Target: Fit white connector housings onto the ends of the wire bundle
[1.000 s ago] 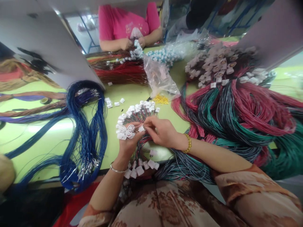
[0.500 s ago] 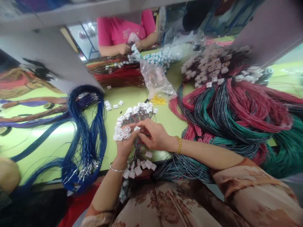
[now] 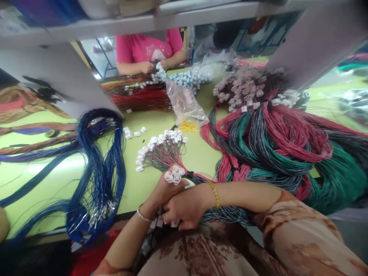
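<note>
My left hand [image 3: 162, 188] is closed around a cluster of white plastic connectors [image 3: 174, 175] whose open ends face up. Crossing below it, my right hand [image 3: 188, 207] has curled fingers at the table's front edge, over more white connectors [image 3: 155, 222]. Its fingers partly cover these, so what they grip is hidden. Just beyond my hands, a bundle of thin red, black and green wires [image 3: 165, 155] fans out on the table, tipped with white connectors [image 3: 155, 141]. A black tie [image 3: 189, 174] binds wires beside my left hand.
Blue wires [image 3: 99, 168] lie left; thick red, black and green wire bundles [image 3: 270, 142] lie right. Yellow small parts [image 3: 188, 125] sit by a clear plastic bag [image 3: 184, 101]. Loose white connectors [image 3: 137, 133] lie left of the fan. A person in pink [image 3: 149, 50] works opposite.
Both hands have moved nearer my body, away from the wire fan. My right hand has dropped from the left fingertips to the connectors at the table edge. The view has shifted slightly.
</note>
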`<state>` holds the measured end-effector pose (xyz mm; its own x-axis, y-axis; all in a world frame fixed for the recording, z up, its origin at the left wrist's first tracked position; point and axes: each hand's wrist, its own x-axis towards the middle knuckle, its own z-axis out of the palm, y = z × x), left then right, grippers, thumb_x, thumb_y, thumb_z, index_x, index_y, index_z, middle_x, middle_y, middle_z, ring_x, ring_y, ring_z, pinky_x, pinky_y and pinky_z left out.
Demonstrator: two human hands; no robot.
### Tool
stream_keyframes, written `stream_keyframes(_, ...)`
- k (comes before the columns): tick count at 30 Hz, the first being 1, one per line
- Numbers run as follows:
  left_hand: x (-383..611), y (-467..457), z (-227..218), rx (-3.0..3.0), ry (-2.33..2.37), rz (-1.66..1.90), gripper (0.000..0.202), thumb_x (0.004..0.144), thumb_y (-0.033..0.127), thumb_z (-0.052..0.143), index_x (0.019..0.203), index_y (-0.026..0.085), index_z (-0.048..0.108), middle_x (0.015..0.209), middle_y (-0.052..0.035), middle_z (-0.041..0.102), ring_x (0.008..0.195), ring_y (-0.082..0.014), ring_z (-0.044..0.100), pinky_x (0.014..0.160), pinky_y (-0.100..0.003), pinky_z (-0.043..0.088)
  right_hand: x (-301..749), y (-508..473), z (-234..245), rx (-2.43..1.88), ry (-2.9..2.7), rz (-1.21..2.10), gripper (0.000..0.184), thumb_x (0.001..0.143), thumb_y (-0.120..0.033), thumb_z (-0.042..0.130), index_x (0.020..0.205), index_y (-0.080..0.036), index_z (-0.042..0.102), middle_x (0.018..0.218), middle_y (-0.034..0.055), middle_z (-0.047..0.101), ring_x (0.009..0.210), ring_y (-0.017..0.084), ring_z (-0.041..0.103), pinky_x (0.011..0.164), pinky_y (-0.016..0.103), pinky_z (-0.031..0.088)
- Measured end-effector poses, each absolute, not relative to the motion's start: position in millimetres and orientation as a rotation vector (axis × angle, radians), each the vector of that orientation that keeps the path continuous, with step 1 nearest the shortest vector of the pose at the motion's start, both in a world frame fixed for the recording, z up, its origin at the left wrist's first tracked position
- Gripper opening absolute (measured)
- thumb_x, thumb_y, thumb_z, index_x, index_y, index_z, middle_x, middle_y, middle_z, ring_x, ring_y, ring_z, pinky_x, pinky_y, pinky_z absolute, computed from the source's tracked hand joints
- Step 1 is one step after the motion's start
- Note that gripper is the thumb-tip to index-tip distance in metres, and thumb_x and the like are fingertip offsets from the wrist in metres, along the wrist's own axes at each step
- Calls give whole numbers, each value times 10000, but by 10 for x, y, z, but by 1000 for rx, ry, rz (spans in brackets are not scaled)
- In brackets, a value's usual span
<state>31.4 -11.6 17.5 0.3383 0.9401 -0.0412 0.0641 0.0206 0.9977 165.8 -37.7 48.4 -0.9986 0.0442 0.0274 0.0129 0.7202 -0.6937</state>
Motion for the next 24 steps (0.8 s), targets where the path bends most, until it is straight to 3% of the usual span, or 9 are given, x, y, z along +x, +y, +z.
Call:
stream_keyframes(2, 297, -118, 176, 1374, 983, 858, 278, 719, 391, 795, 693, 201, 593, 683, 10, 571, 635, -143, 489, 631, -284, 471, 1916, -150, 612, -69, -2700, 1406, 94, 836, -234, 743, 917, -189, 722, 856, 29, 748, 785, 142, 669, 717, 230, 500)
stream_keyframes(4, 249, -97, 168, 1312, 968, 824, 210, 742, 355, 754, 734, 194, 619, 720, 1, 581, 665, -150, 504, 654, -295, 472, 2271, 201, 687, -332, -2542, 1503, 147, 949, -243, 597, 995, -210, 733, 862, -2, 757, 727, 108, 661, 704, 224, 490)
stream_keyframes(6, 202, -76, 158, 1248, 949, 805, 164, 741, 326, 722, 799, 188, 654, 726, 2, 581, 642, -147, 500, 617, -291, 457, 2594, 572, 630, -952, -2284, 1076, 163, 929, -190, 573, 955, -188, 734, 768, 0, 729, 659, 117, 615, 686, 252, 469)
stream_keyframes(8, 178, -68, 161, 1210, 952, 781, 179, 727, 291, 703, 874, 189, 688, 717, 11, 581, 590, -130, 470, 552, -273, 419, 2789, 868, 441, -1422, -2031, 603, 162, 857, -100, 580, 866, -146, 735, 818, 58, 737, 717, 149, 608, 753, 301, 466)
stream_keyframes(10, 177, -71, 180, 1195, 958, 731, 233, 747, 294, 691, 955, 193, 716, 687, 20, 574, 550, -117, 442, 512, -258, 380, 2847, 1050, 201, -1612, -1974, 502, 178, 845, -82, 565, 855, -123, 738, 872, 102, 747, 761, 174, 618, 795, 332, 469)
stream_keyframes(17, 175, -67, 224, 1224, 896, 633, 362, 807, 503, 707, 990, 192, 722, 723, -8, 644, 467, -84, 395, 446, -241, 318, 2755, 1164, -127, -1742, -1971, 468, 112, 816, -84, 587, 785, -124, 688, 876, 148, 722, 823, 230, 616, 827, 362, 447)
stream_keyframes(21, 171, -63, 221, 1158, 893, 765, 326, 827, 499, 690, 828, 174, 713, 705, -14, 618, 472, -68, 347, 439, -234, 286, 2786, 1134, -83, -1733, -1912, 478, 116, 824, -90, 555, 821, -137, 661, 855, 130, 709, 805, 224, 616, 819, 361, 456)
stream_keyframes(24, 148, -37, 250, 985, 865, 811, 278, 759, 410, 723, 883, 161, 732, 747, -31, 646, 458, -54, 326, 426, -233, 267, 2795, 1109, -48, -1717, -1845, 514, 126, 818, -87, 528, 858, -126, 642, 816, 105, 700, 728, 192, 629, 751, 340, 491)
